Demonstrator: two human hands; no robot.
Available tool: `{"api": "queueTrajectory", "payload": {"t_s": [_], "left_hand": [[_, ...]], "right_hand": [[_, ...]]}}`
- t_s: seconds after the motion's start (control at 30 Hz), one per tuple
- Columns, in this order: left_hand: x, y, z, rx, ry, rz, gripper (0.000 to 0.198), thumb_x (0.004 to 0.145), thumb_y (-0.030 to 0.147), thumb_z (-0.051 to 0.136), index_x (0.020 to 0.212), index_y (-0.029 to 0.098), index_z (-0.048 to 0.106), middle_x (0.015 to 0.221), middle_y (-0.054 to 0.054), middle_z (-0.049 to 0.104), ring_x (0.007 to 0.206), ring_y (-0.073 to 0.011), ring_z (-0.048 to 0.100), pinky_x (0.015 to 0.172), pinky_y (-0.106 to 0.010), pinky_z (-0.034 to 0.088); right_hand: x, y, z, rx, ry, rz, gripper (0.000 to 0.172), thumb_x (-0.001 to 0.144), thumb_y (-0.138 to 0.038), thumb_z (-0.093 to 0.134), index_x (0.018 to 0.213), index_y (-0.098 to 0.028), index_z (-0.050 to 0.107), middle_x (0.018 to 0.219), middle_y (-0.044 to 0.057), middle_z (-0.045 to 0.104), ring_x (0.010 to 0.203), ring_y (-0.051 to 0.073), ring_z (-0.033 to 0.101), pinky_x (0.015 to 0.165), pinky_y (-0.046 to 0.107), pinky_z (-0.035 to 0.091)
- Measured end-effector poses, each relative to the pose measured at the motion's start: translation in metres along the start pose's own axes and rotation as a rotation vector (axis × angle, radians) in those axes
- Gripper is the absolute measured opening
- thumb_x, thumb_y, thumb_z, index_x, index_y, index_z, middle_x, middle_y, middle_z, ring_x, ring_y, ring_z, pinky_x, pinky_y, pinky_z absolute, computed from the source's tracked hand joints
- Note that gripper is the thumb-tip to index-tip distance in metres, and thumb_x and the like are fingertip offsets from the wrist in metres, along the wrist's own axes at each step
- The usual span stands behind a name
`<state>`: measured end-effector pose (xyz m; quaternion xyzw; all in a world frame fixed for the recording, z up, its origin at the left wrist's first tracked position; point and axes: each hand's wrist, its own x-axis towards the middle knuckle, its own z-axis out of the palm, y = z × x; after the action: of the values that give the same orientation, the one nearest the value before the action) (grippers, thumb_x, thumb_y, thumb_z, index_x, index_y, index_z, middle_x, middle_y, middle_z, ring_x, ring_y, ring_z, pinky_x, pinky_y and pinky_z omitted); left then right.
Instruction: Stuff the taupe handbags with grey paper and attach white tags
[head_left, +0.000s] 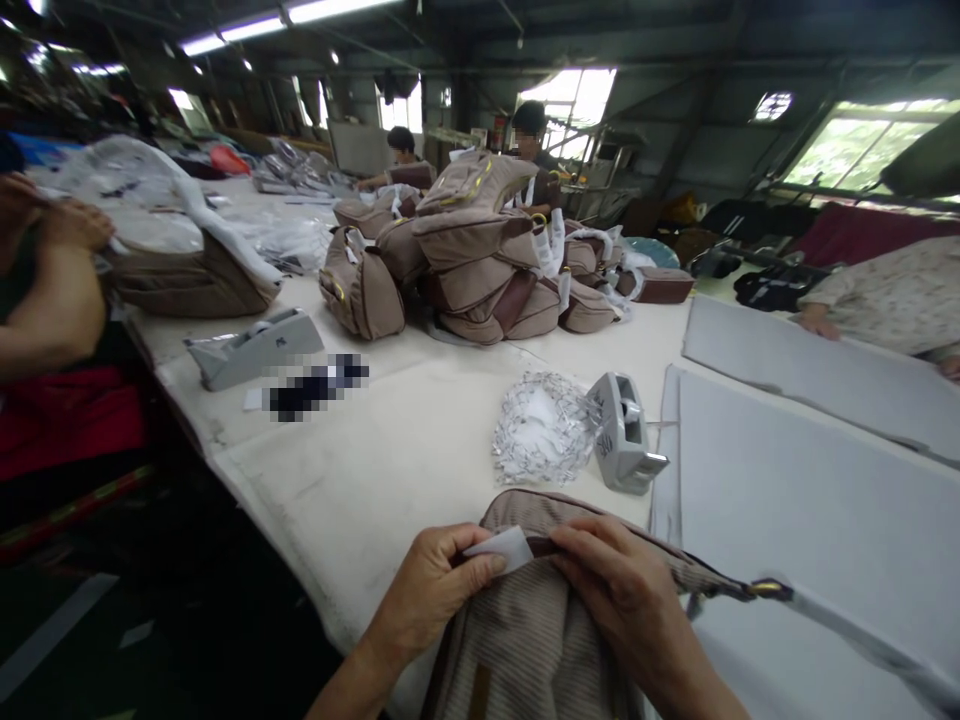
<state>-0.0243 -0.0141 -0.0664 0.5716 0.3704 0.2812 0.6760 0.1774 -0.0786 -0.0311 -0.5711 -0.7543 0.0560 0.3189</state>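
Note:
A brown striped fabric bag lies at the table's near edge, its strap ring and wrapped strap stretching off to the right. Between the thumb and fingers of my left hand is a small white paper slip, at the bag's top opening. My right hand pinches the edge of that opening just right of the slip. Beyond the bag sit a heap of small white slips and a grey tape dispenser.
Brown bags are piled mid-table. A second tape dispenser stands left. Grey-white boards cover the right side. Another person's arm is at left beside a plastic-covered bag; a person's sleeve is at right.

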Motion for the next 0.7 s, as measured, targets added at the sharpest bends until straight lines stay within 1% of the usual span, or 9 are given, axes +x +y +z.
{"api": "queueTrajectory", "payload": {"t_s": [0.1, 0.2, 0.27, 0.33, 0.43, 0.53, 0.6, 0.63, 0.7], "left_hand": [[0.001, 0.009, 0.004, 0.017, -0.014, 0.021, 0.025, 0.077, 0.036, 0.065, 0.083, 0.012, 0.07, 0.069, 0.0, 0.057, 0.065, -0.0115, 0.046, 0.058, -0.02, 0.035], [0.005, 0.02, 0.009, 0.063, -0.007, 0.028, 0.025, 0.078, 0.035, 0.063, 0.082, 0.012, 0.068, 0.068, 0.0, 0.056, 0.061, -0.0105, 0.046, 0.055, -0.02, 0.036], [0.01, 0.027, 0.013, 0.108, -0.013, 0.004, 0.022, 0.079, 0.033, 0.06, 0.079, 0.012, 0.066, 0.062, 0.001, 0.054, 0.056, -0.0098, 0.046, 0.051, -0.019, 0.035], [0.014, 0.031, 0.017, 0.137, -0.021, -0.037, 0.018, 0.079, 0.03, 0.058, 0.078, 0.013, 0.064, 0.056, 0.002, 0.054, 0.052, -0.0101, 0.049, 0.049, -0.019, 0.036], [0.017, 0.031, 0.02, 0.066, -0.005, -0.086, 0.017, 0.079, 0.031, 0.055, 0.077, 0.014, 0.061, 0.051, 0.003, 0.054, 0.048, -0.0103, 0.051, 0.047, -0.019, 0.038], [0.016, 0.026, 0.021, -0.012, -0.01, -0.043, 0.018, 0.08, 0.031, 0.056, 0.076, 0.014, 0.06, 0.055, 0.003, 0.055, 0.049, -0.0088, 0.051, 0.051, -0.018, 0.039], [0.015, 0.025, 0.021, 0.009, -0.029, 0.0, 0.018, 0.081, 0.03, 0.056, 0.077, 0.013, 0.062, 0.059, 0.003, 0.055, 0.051, -0.0079, 0.051, 0.052, -0.018, 0.039], [0.015, 0.025, 0.021, 0.035, -0.036, 0.012, 0.019, 0.081, 0.03, 0.056, 0.078, 0.013, 0.062, 0.059, 0.003, 0.054, 0.051, -0.0077, 0.05, 0.052, -0.017, 0.038], [0.016, 0.028, 0.022, 0.096, -0.031, 0.023, 0.02, 0.083, 0.03, 0.054, 0.079, 0.013, 0.063, 0.056, 0.004, 0.052, 0.05, -0.0077, 0.049, 0.05, -0.017, 0.036]], "right_hand": [[0.004, -0.005, 0.003, -0.024, 0.003, -0.058, 0.015, 0.089, -0.016, 0.052, 0.098, -0.017, 0.064, 0.087, 0.007, 0.062, 0.078, 0.017, 0.06, 0.065, 0.027, 0.051], [0.006, -0.007, 0.006, -0.004, -0.007, -0.072, 0.017, 0.09, -0.014, 0.048, 0.097, -0.017, 0.063, 0.086, 0.006, 0.063, 0.077, 0.017, 0.06, 0.065, 0.027, 0.051], [0.005, -0.008, 0.006, 0.04, -0.027, -0.028, 0.019, 0.088, -0.01, 0.048, 0.101, -0.019, 0.06, 0.091, 0.005, 0.064, 0.082, 0.017, 0.06, 0.07, 0.028, 0.052], [0.005, -0.009, 0.005, 0.093, -0.034, 0.042, 0.032, 0.083, -0.006, 0.049, 0.111, -0.02, 0.056, 0.103, 0.006, 0.062, 0.088, 0.017, 0.06, 0.078, 0.029, 0.051], [0.004, -0.01, 0.002, 0.189, -0.024, 0.174, 0.047, 0.079, -0.006, 0.049, 0.123, -0.02, 0.049, 0.104, 0.006, 0.061, 0.082, 0.014, 0.06, 0.077, 0.027, 0.051], [0.007, -0.01, 0.0, 0.305, -0.042, 0.267, 0.041, 0.082, -0.013, 0.052, 0.123, -0.018, 0.051, 0.095, 0.005, 0.061, 0.073, 0.013, 0.058, 0.07, 0.027, 0.05], [0.011, -0.008, 0.0, 0.374, -0.068, 0.281, 0.036, 0.083, -0.018, 0.054, 0.119, -0.017, 0.055, 0.104, 0.007, 0.06, 0.074, 0.013, 0.058, 0.072, 0.028, 0.049], [0.013, -0.006, 0.001, 0.407, -0.095, 0.283, 0.03, 0.084, -0.02, 0.055, 0.113, -0.017, 0.059, 0.106, 0.007, 0.059, 0.077, 0.014, 0.058, 0.075, 0.029, 0.048], [0.017, -0.001, 0.003, 0.47, -0.163, 0.291, 0.015, 0.085, -0.023, 0.056, 0.094, -0.017, 0.066, 0.1, 0.006, 0.062, 0.082, 0.016, 0.058, 0.078, 0.029, 0.046]]}}
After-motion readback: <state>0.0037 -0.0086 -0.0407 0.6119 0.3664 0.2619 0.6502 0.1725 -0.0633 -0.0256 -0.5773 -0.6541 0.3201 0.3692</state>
